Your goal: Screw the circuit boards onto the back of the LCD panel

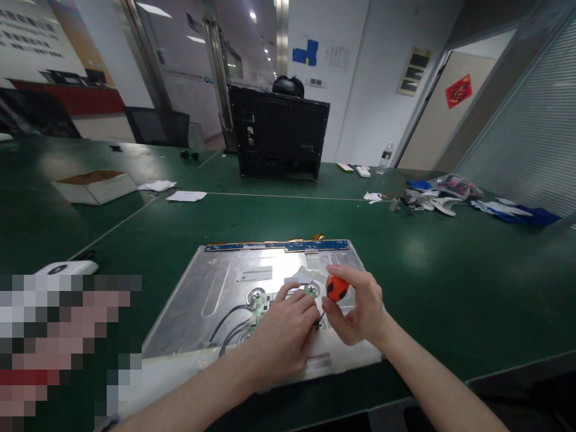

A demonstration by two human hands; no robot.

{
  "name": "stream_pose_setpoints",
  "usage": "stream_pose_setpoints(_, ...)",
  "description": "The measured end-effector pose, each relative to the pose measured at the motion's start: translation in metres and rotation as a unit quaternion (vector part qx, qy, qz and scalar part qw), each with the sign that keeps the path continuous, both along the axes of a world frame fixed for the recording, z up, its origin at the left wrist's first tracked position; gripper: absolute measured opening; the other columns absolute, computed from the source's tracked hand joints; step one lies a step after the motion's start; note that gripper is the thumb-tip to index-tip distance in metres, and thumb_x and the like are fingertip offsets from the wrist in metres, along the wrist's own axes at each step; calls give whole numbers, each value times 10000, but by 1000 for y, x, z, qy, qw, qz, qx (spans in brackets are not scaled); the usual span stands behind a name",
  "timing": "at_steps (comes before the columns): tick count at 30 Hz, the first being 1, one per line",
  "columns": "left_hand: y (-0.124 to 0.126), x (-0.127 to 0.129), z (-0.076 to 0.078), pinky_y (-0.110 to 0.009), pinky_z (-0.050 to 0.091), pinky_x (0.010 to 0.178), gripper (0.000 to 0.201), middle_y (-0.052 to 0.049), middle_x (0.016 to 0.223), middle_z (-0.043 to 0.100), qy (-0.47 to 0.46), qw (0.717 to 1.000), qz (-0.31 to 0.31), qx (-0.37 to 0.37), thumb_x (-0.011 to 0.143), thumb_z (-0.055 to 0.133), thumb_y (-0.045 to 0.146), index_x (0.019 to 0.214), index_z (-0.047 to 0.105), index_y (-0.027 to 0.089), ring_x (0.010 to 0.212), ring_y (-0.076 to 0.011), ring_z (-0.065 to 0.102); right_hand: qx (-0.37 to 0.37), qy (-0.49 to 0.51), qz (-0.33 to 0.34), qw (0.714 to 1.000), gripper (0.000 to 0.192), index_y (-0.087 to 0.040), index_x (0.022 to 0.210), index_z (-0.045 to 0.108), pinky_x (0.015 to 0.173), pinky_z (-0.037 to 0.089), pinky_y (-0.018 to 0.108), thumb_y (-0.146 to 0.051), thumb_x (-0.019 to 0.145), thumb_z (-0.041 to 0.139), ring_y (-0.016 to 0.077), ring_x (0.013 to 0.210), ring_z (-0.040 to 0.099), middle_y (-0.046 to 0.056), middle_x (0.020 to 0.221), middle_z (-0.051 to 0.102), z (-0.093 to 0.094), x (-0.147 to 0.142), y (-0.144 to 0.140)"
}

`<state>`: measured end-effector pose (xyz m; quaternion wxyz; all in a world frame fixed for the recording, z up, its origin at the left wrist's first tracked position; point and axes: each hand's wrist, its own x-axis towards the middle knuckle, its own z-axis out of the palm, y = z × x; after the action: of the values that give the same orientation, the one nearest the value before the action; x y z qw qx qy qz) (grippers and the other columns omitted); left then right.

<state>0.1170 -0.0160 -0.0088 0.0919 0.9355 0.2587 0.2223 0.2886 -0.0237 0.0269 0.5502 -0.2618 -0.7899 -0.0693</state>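
Observation:
A flat display panel [216, 264] lies on the table with its metal back up. A green circuit board [260, 305] with dark cables [229, 318] sits on it. My left hand [288, 330] rests over this board, fingers curled down onto it; its fingertips and thumb are largely hidden. Between the thumb and fingers of my right hand [360, 306] is an orange and black screwdriver [337, 288], tilted, its thin shaft pointing down near the side of my left hand. What the tip touches is too small to tell. A blue circuit strip [274, 246] runs along the panel's far edge.
A black monitor housing [279, 132] stands behind the panel. To the left are an open box [96, 187], papers [186, 196] and a white device [67, 267]. A bottle [386, 158] and loose parts [420, 199] lie to the right. Pixelation covers the lower left.

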Motion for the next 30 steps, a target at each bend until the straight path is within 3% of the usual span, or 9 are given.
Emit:
stream_pose_setpoints(20, -4, 0, 7, -475, 322, 1063, 158, -67, 946, 688, 15, 1000, 15, -9, 851, 515, 145, 947, 632, 189, 940, -240, 606, -1, -7, -30, 1000, 469, -217, 1288, 449, 457, 512, 231, -205, 846, 604, 131, 510, 588, -22, 688, 646, -1, 0, 1)
stream_pose_setpoints(30, -2, 1, 1, -474, 332, 1055, 159, -65, 937, 696, 9, 1000, 16, 12, 861, 493, 129, 926, 625, 190, 924, -237, 616, -12, -1, -21, 1000, 486, -234, 1317, 423, 481, 517, 237, -232, 869, 612, 136, 509, 586, -40, 663, 619, -1, 1, 2)
